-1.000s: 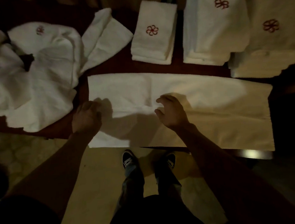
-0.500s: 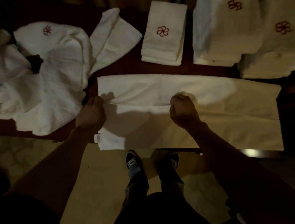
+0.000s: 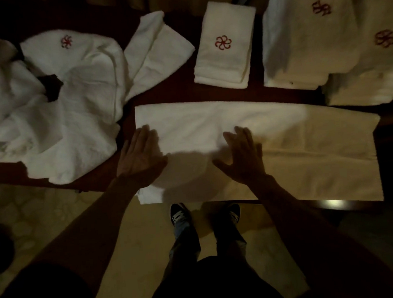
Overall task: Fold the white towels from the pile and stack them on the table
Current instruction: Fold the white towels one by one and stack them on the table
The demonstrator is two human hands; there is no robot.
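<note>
Two flat hands rest on the long white towel (image 3: 284, 146) spread lengthwise on the dark table (image 3: 181, 89). The left hand (image 3: 142, 157) lies with straight fingers at its left end, and the right hand (image 3: 243, 157), fingers spread and gripping nothing, is near the middle. The towel's near edge overhangs the table front. A narrow bare strip separates it from three folded stacks (image 3: 226, 64), each with a red pinwheel emblem (image 3: 223, 42). The unfolded pile (image 3: 66, 116) sits just left.
</note>
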